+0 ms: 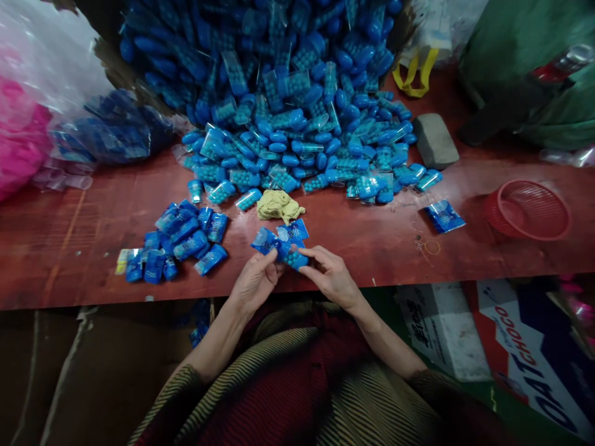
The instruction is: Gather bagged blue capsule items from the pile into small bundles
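Observation:
Near the table's front edge, both hands meet at a small clear candy bottle with light-blue balls inside and a blue end. My right hand pinches this bottle between thumb and fingers. Closed on a printed blue wrapper, my left hand holds it against the bottle's left end. Just beyond the fingers lies another blue wrapper, partly overlapped. A crumpled yellow-green lump sits behind it. To the left is a heap of wrapped blue bottles.
A large pile of unwrapped bottles spreads across the back. On the right are a grey block, a blue packet and a red basket. Plastic bags stand back left; cartons lie below the table edge.

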`<state>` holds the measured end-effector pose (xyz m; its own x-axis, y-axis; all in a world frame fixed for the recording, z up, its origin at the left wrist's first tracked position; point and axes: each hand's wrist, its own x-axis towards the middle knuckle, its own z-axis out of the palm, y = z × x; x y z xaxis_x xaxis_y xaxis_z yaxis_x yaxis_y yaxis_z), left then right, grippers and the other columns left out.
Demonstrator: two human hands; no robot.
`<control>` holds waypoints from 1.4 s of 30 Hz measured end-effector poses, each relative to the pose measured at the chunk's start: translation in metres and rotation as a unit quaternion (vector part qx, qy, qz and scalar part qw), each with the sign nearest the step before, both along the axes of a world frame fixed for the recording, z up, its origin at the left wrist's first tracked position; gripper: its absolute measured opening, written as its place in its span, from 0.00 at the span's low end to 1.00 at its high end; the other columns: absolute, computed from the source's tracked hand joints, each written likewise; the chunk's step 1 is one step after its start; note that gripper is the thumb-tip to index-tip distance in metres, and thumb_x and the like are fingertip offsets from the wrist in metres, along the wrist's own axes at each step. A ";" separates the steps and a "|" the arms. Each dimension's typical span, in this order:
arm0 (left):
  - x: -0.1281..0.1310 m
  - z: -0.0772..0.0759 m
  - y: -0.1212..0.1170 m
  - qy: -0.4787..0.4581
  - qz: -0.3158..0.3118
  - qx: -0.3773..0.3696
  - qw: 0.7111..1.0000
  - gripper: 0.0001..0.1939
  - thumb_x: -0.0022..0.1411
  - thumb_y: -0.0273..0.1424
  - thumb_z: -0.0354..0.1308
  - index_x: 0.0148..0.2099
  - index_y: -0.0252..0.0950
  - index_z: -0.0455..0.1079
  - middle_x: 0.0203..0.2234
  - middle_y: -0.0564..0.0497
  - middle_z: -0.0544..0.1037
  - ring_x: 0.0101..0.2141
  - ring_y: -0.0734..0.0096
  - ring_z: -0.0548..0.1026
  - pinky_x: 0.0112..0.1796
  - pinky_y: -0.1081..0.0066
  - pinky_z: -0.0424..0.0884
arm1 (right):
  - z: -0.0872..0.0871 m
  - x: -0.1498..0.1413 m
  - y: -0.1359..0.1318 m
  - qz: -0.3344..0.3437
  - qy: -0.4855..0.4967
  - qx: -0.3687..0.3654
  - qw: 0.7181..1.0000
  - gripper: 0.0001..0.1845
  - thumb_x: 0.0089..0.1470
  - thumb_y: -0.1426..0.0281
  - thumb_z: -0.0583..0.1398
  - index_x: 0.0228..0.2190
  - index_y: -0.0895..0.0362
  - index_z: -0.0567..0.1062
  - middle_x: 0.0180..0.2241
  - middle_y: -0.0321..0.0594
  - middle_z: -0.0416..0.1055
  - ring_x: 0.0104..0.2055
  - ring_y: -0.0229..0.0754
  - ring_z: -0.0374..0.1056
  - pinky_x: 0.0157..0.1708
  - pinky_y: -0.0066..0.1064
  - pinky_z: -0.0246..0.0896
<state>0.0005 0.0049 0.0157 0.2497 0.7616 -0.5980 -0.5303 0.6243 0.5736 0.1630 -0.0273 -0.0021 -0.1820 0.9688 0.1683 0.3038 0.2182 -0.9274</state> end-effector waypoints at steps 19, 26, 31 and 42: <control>0.018 0.001 -0.008 0.032 0.037 0.087 0.995 0.13 0.46 0.32 0.68 0.34 0.32 0.71 0.31 0.50 0.79 0.35 0.68 0.76 0.41 0.70 0.70 | -0.014 -0.020 0.002 -0.094 0.298 -0.232 0.921 0.18 0.45 0.69 0.64 0.41 0.55 0.73 0.29 0.34 0.72 0.27 0.33 0.65 0.25 0.27 0.66; 0.016 0.003 0.002 0.050 0.069 0.015 0.996 0.14 0.50 0.39 0.64 0.31 0.32 0.72 0.25 0.51 0.78 0.29 0.72 0.75 0.36 0.73 0.70 | -0.013 -0.020 -0.006 -0.081 0.124 -0.082 0.986 0.17 0.50 0.72 0.61 0.44 0.51 0.75 0.36 0.39 0.71 0.34 0.37 0.66 0.37 0.34 0.66; 0.024 -0.002 -0.007 0.024 0.052 0.044 0.997 0.13 0.47 0.35 0.67 0.33 0.31 0.74 0.27 0.50 0.79 0.31 0.72 0.75 0.36 0.73 0.69 | -0.011 -0.021 -0.004 -0.101 0.248 -0.166 0.949 0.16 0.46 0.70 0.63 0.41 0.52 0.76 0.39 0.39 0.74 0.35 0.39 0.68 0.34 0.33 0.69; 0.012 -0.003 -0.006 0.031 0.063 0.089 0.994 0.20 0.50 0.45 0.63 0.38 0.34 0.73 0.35 0.48 0.79 0.38 0.69 0.75 0.42 0.70 0.68 | -0.012 -0.019 -0.002 -0.100 0.226 -0.166 0.955 0.17 0.49 0.69 0.61 0.43 0.53 0.73 0.35 0.38 0.71 0.34 0.37 0.67 0.33 0.31 0.69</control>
